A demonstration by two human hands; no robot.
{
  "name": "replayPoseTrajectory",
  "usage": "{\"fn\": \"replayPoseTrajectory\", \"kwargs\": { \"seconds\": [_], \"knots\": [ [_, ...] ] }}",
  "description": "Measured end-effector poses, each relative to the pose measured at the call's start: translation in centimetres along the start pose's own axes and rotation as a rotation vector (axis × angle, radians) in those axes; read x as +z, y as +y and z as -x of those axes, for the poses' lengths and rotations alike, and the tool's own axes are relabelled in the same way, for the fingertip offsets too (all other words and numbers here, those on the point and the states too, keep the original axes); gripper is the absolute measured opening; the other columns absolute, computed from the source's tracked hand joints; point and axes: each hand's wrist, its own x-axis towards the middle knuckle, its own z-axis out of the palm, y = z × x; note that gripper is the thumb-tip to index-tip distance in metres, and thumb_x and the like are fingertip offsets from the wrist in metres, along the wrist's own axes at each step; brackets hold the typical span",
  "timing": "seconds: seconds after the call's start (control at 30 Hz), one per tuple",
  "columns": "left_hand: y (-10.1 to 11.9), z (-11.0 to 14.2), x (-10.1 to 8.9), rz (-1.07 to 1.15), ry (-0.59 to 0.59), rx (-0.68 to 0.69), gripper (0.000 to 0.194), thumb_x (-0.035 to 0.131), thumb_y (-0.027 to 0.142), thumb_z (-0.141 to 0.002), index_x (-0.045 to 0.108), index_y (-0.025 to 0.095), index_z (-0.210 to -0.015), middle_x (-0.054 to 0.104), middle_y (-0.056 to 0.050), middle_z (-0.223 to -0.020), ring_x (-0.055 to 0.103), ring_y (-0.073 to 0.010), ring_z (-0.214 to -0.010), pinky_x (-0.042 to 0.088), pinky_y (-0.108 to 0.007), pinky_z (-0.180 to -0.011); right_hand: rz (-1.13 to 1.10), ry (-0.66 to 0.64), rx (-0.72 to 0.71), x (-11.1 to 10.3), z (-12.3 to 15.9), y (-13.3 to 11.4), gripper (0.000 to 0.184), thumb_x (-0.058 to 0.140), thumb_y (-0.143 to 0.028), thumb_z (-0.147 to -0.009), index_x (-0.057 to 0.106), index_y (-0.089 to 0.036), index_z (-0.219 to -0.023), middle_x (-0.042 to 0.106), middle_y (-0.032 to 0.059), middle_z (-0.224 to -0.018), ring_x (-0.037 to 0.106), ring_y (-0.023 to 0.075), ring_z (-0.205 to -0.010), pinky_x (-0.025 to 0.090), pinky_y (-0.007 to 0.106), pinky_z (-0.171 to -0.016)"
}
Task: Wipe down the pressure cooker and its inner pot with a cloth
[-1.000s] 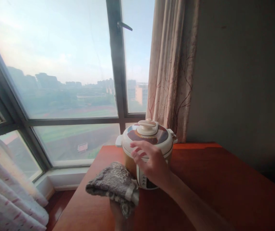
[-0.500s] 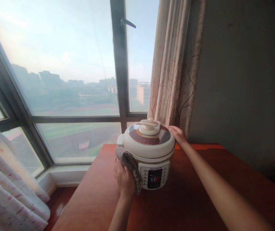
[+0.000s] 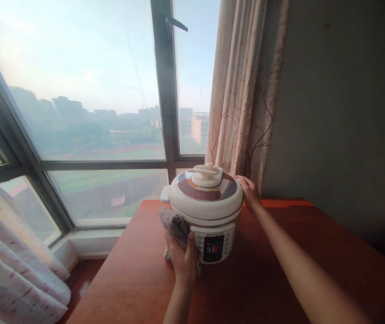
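Observation:
A cream electric pressure cooker (image 3: 209,211) stands upright on the table, its lid on and its control panel (image 3: 213,245) facing me. My left hand (image 3: 181,258) grips a grey cloth (image 3: 175,223) and presses it to the cooker's left side, beside the panel. The thumb points up near the panel's edge, while part of the cloth hangs below the hand. On the far right of the lid, my right hand (image 3: 249,191) holds the cooker by its rim; some of its fingers are hidden behind the lid. A knob handle (image 3: 208,175) tops the brown, shiny lid.
The reddish-brown wooden table (image 3: 128,265) extends around the cooker. Behind it are a large window (image 3: 101,112) with a dark frame and a patterned curtain (image 3: 243,90). Another curtain (image 3: 13,252) hangs at the lower left, and a dark wall (image 3: 330,112) rises at the right.
My left hand with the cloth has shifted slightly right and down along the cooker's side, its thumb now nearer the panel. The right hand keeps its place on the cooker. The view has moved slightly.

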Motion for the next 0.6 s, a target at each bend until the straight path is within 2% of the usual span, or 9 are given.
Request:
{"fn": "replayPoseTrajectory", "kwargs": {
  "seconds": [0.13,0.27,0.37,0.5,0.6],
  "knots": [
    [-1.0,-2.8,-0.8,-0.003,-0.020,-0.021,0.063,0.046,0.056,-0.096,0.044,0.019,-0.147,0.046,-0.015,-0.152,0.034,-0.0307,-0.148,0.023,-0.046,-0.122,-0.012,-0.001,-0.017,0.0,0.0,0.3,0.057,0.048,-0.065,-0.081,0.075,-0.018,-0.096,0.077,0.0106,-0.099,0.067,0.0302,-0.097,0.049,0.038,-0.085],
    [-1.5,-4.5,-1.6,-0.127,-0.018,0.025,0.061,0.050,0.056,-0.093,0.052,0.019,-0.142,0.050,-0.015,-0.147,0.037,-0.0348,-0.144,0.027,-0.049,-0.120,-0.013,0.009,-0.024,0.0,-0.1,0.6,0.056,0.048,-0.064,-0.081,0.075,-0.017,-0.097,0.076,0.0111,-0.101,0.067,0.0307,-0.098,0.049,0.039,-0.086],
    [-1.1,-4.1,-1.6,-0.204,0.041,0.001,0.058,0.052,0.057,-0.091,0.057,0.019,-0.135,0.054,-0.016,-0.138,0.043,-0.0358,-0.138,0.032,-0.051,-0.116,-0.010,0.018,-0.029,0.0,0.0,0.7,0.053,0.049,-0.061,-0.083,0.075,-0.018,-0.098,0.076,0.0108,-0.102,0.067,0.0307,-0.099,0.049,0.040,-0.088],
    [-0.5,-2.7,-0.7,-0.119,0.095,-0.108,0.057,0.055,0.056,-0.089,0.052,0.021,-0.133,0.061,-0.014,-0.129,0.055,-0.0323,-0.128,0.043,-0.045,-0.108,-0.007,0.023,-0.036,0.0,0.1,0.7,0.052,0.048,-0.060,-0.084,0.076,-0.018,-0.099,0.077,0.0103,-0.103,0.067,0.0297,-0.099,0.049,0.041,-0.089],
    [-0.8,-2.7,-0.7,-0.090,0.116,-0.130,0.050,0.056,0.051,-0.084,0.059,0.019,-0.122,0.068,-0.013,-0.122,0.059,-0.0344,-0.123,0.046,-0.045,-0.103,-0.008,0.025,-0.040,0.0,0.1,0.8,0.053,0.048,-0.061,-0.084,0.076,-0.018,-0.098,0.077,0.0103,-0.103,0.067,0.0298,-0.099,0.049,0.040,-0.089]
  ]
}}
